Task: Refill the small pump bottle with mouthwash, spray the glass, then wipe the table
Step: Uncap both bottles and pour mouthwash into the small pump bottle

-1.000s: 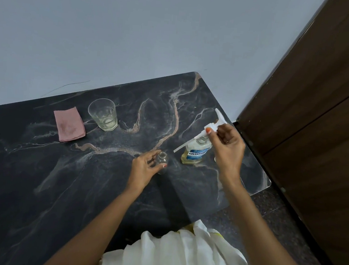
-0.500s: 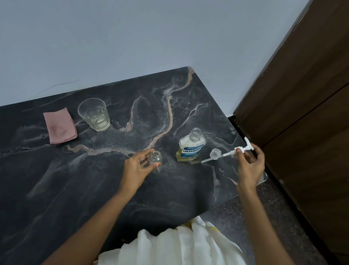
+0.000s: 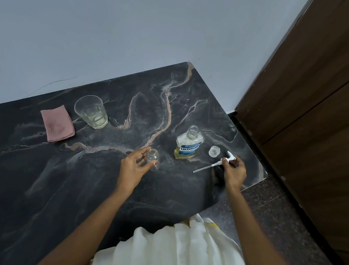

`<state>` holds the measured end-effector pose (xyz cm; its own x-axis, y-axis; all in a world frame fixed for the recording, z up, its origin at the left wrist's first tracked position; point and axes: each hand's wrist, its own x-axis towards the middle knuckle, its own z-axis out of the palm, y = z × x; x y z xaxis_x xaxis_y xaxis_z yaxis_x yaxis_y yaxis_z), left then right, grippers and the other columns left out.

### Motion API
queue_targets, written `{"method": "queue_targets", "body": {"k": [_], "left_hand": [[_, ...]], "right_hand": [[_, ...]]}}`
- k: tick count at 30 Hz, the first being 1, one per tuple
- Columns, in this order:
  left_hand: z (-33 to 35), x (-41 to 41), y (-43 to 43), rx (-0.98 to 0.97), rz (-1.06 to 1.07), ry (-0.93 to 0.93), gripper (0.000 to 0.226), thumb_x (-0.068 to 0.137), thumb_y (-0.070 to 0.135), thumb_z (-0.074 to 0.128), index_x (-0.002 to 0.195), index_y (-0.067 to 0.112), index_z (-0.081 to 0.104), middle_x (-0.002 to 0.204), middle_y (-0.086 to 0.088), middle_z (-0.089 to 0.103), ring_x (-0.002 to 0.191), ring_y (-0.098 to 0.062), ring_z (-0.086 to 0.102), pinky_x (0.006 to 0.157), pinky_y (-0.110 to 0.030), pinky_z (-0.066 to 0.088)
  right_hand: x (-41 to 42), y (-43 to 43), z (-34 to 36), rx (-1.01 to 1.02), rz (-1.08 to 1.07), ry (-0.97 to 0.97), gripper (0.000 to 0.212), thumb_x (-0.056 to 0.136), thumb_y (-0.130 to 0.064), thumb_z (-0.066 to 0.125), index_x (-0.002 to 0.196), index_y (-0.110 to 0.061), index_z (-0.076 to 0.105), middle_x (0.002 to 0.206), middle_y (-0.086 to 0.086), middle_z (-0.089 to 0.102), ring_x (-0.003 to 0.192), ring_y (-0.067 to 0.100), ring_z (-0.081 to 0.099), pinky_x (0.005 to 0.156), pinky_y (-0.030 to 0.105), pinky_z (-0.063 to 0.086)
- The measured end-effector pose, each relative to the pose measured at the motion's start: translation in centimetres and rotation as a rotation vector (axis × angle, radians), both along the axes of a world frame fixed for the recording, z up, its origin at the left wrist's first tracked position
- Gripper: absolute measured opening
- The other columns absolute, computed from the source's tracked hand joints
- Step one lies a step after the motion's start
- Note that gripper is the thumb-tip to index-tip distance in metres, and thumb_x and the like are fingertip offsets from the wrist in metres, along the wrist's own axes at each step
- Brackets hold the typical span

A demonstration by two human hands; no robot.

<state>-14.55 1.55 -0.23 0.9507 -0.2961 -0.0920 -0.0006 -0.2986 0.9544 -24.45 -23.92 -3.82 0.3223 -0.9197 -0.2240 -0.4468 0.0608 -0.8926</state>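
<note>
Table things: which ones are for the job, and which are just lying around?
For the job: small bottle, pump head, mouthwash bottle, glass, pink cloth, table.
Just lying around: clear cap, brown door.

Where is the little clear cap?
Head view, right side of the table: the cap sits between the mouthwash bottle and the pump in the right hand.

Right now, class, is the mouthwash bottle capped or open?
Open: the mouthwash bottle has a bare neck; a clear cap lies beside it.
</note>
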Motion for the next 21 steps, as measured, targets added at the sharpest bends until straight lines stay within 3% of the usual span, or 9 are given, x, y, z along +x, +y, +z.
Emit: {"method": "queue_targets", "body": {"k": [2, 3, 8, 10, 17, 21], "left_hand": [[0.0, -0.1, 0.0, 0.002, 0.004, -0.001, 0.052, 0.068, 0.005, 0.075, 0.117, 0.008, 0.058, 0.111, -0.003, 0.063, 0.099, -0.008, 0.060, 0.081, -0.005, 0.046], [-0.1, -0.1, 0.0, 0.003, 0.006, -0.002, 0.052, 0.068, 0.004, 0.075, 0.117, 0.008, 0.058, 0.111, -0.004, 0.063, 0.099, -0.008, 0.060, 0.081, -0.004, 0.046], [0.0, -0.1, 0.0, 0.010, 0.007, -0.001, 0.052, 0.068, 0.004, 0.075, 0.117, 0.005, 0.058, 0.112, -0.006, 0.063, 0.101, -0.011, 0.060, 0.083, -0.004, 0.045], [0.0, -0.2, 0.0, 0.015, 0.004, -0.009, 0.051, 0.069, 0.005, 0.075, 0.117, 0.007, 0.058, 0.110, -0.003, 0.063, 0.099, -0.009, 0.060, 0.082, -0.004, 0.045], [0.1, -0.5, -0.1, 0.033, -0.004, -0.084, 0.049, 0.069, 0.005, 0.075, 0.115, 0.011, 0.059, 0.102, 0.007, 0.061, 0.089, 0.004, 0.058, 0.078, 0.000, 0.044], [0.1, -0.6, -0.1, 0.014, -0.007, -0.084, 0.051, 0.069, 0.005, 0.075, 0.114, 0.021, 0.058, 0.101, 0.011, 0.060, 0.089, 0.009, 0.058, 0.078, 0.000, 0.043]], "right_hand": [[-0.1, -0.1, -0.4, 0.010, 0.019, 0.005, 0.035, 0.080, -0.010, 0.067, 0.113, -0.003, 0.058, 0.104, 0.018, 0.066, 0.086, 0.017, 0.058, 0.059, 0.001, 0.038], [-0.2, -0.2, -0.5, 0.024, 0.025, 0.000, 0.035, 0.080, -0.009, 0.067, 0.112, -0.002, 0.057, 0.102, 0.019, 0.066, 0.084, 0.017, 0.058, 0.058, 0.000, 0.040], [-0.4, -0.4, -0.7, 0.031, 0.055, 0.020, 0.035, 0.079, -0.011, 0.069, 0.111, -0.001, 0.058, 0.103, 0.022, 0.065, 0.082, 0.019, 0.061, 0.084, 0.029, 0.049], [-0.4, -0.4, -0.7, 0.022, 0.073, 0.034, 0.035, 0.079, -0.013, 0.069, 0.110, -0.002, 0.059, 0.109, 0.021, 0.062, 0.084, 0.021, 0.063, 0.090, 0.034, 0.050], [-0.8, -0.7, -0.3, 0.013, 0.056, 0.014, 0.037, 0.080, -0.016, 0.068, 0.112, -0.001, 0.059, 0.119, 0.019, 0.057, 0.086, 0.019, 0.062, 0.088, 0.031, 0.049], [-0.6, -0.8, 0.8, -0.001, 0.045, -0.046, 0.035, 0.079, -0.016, 0.069, 0.111, -0.002, 0.060, 0.111, 0.018, 0.062, 0.086, 0.017, 0.059, 0.074, 0.019, 0.048]]}}
